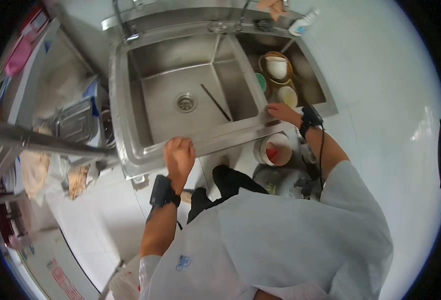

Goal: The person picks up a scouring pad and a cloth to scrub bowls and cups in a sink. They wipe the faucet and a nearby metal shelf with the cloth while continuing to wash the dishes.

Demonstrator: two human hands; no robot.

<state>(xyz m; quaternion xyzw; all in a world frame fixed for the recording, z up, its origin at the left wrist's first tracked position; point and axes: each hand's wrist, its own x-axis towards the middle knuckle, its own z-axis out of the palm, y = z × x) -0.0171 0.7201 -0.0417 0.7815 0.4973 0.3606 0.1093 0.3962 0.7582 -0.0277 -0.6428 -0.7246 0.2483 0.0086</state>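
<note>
A double stainless steel sink (195, 142) stands in front of me. My left hand (179, 155) is closed over its front rim, fingers bent. Farther right, my right hand (283, 113) grips the same rim, close to the smaller basin, with its fingers together. A thin dark stick (215, 102) lies slanted on the floor of the large basin, beside the round drain (185, 102). Inside the smaller basin sit a white bowl (276, 67) within a brown-rimmed one, a pale yellowish bowl (287, 97) and a green dish (261, 82) partly hidden by the divider.
Faucets (130, 35) rise along the back edge. A white bottle (303, 24) stands at the back right corner. Under the sink are a bucket (280, 150) with something red inside and a grey rounded container (285, 181). Left, a metal rack (55, 142) holds trays and bags.
</note>
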